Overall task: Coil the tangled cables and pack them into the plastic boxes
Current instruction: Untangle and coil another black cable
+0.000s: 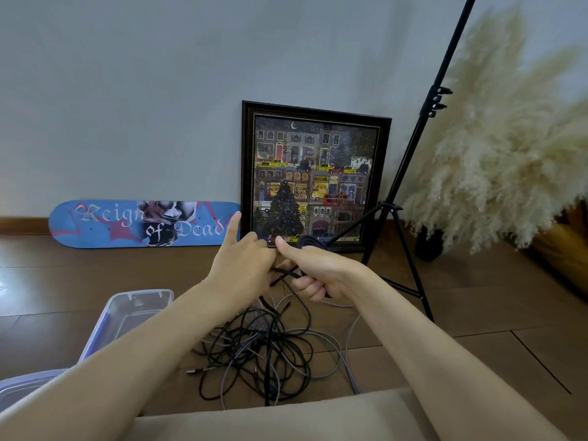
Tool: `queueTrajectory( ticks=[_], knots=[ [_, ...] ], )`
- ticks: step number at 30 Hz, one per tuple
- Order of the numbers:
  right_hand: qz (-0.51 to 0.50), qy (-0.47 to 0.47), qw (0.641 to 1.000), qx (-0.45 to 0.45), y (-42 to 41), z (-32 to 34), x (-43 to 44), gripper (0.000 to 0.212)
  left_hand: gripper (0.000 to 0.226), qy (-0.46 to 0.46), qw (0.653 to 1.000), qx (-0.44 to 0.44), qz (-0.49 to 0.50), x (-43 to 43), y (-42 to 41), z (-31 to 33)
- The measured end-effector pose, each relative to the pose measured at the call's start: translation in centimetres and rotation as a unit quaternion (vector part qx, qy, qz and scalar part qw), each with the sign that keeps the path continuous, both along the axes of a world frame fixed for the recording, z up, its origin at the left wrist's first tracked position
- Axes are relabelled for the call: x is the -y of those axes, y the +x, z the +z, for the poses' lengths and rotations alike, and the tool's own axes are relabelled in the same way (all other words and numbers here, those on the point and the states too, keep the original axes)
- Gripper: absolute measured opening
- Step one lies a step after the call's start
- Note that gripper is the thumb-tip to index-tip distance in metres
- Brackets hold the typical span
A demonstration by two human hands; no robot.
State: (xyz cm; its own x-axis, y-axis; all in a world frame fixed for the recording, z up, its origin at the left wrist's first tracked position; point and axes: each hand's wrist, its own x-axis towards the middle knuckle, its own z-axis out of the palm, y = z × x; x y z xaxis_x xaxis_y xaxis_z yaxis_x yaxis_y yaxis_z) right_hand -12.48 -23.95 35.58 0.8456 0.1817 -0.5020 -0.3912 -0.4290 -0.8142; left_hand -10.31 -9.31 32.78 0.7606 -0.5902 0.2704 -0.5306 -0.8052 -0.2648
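In the head view, both bare forearms reach out over a dark wooden plank floor. The right hand is closed round a thin, matte black cable, whose gathered loops arch above the thumb; a loose strand runs down to the left hand. That hand's index finger points straight up and its other fingers bend in toward the strand, but whether they pinch it cannot be told. Below the hands, near the floor's front edge, lies a tangle of cables, round black and grey cords in overlapping loops. Left of it sits a clear plastic box with rounded corners, and a second clear box at the lower left corner. Against the pale wall lean a blue printed skateboard deck and a dark-framed picture. A slim black metal tripod stand rises beside feathery cream pampas grass.
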Motion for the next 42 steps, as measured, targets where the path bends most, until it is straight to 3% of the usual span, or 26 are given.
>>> queueTrajectory(
  ticks=[3, 7, 11, 14, 16, 19, 21, 24, 26, 28, 32, 35, 39, 42],
  knots=[
    [0.020, -0.002, 1.000, -0.007, -0.2, 0.6, 0.7, 0.048, 0.068, 0.048, 0.986, 0.136, -0.088, -2.0, 1.6, -1.1],
    [0.075, -0.090, 0.992, 0.041, -0.1, 0.8, 2.3, 0.027, 0.094, 0.019, 0.980, 0.122, -0.156, -3.2, 2.2, -1.6],
    [0.050, -0.101, 0.990, 0.084, 0.1, 0.3, 2.3, 0.018, 0.048, 0.023, 0.987, 0.083, -0.138, -1.9, 1.6, -0.8],
    [0.020, -0.055, 0.993, 0.099, 0.1, 0.0, 1.7, 0.022, 0.037, 0.025, 0.995, -0.055, -0.079, -0.1, 0.5, -1.3],
    [0.010, -0.043, 0.993, 0.107, 0.2, 0.0, 1.7, 0.020, 0.036, -0.068, 0.988, -0.133, -0.047, 0.8, 0.4, -1.5],
    [-0.009, -0.018, 0.995, 0.096, 0.4, -0.1, 2.3, 0.017, 0.025, -0.245, 0.956, -0.158, -0.045, 0.8, 0.5, -1.1],
    [-0.006, -0.023, 0.997, 0.078, 0.7, -0.3, 2.4, 0.018, 0.018, -0.265, 0.955, -0.129, -0.043, 0.2, 0.4, -0.5],
    [0.031, -0.056, 0.997, 0.033, 0.3, -0.7, 1.7, 0.014, 0.026, -0.117, 0.991, 0.032, -0.058, -0.4, 0.0, -0.2],
    [0.067, -0.092, 0.994, 0.007, 0.0, -0.9, 1.1, 0.012, 0.028, -0.056, 0.985, 0.139, -0.079, -0.6, 0.0, 0.3],
    [0.107, -0.133, 0.985, -0.015, 0.0, -1.3, 0.5, 0.012, 0.014, -0.036, 0.975, 0.191, -0.107, -0.7, 0.2, 0.6],
    [0.209, -0.149, 0.962, -0.095, -0.2, -1.7, -0.6, 0.015, 0.043, 0.001, 0.958, 0.240, -0.154, -1.0, 0.4, 1.0],
    [0.261, -0.053, 0.955, -0.132, -0.5, -1.2, -0.7, 0.025, 0.038, -0.034, 0.966, 0.192, -0.169, -1.1, 0.8, 0.9],
    [0.286, 0.095, 0.937, -0.178, -0.7, -0.7, 0.1, 0.029, 0.028, -0.132, 0.982, -0.028, -0.129, -1.0, 1.3, 1.1],
    [0.278, 0.215, 0.914, -0.201, -0.6, -0.6, 0.7, 0.029, 0.024, -0.190, 0.971, -0.122, -0.071, -0.9, 1.3, 1.4]
  ],
)
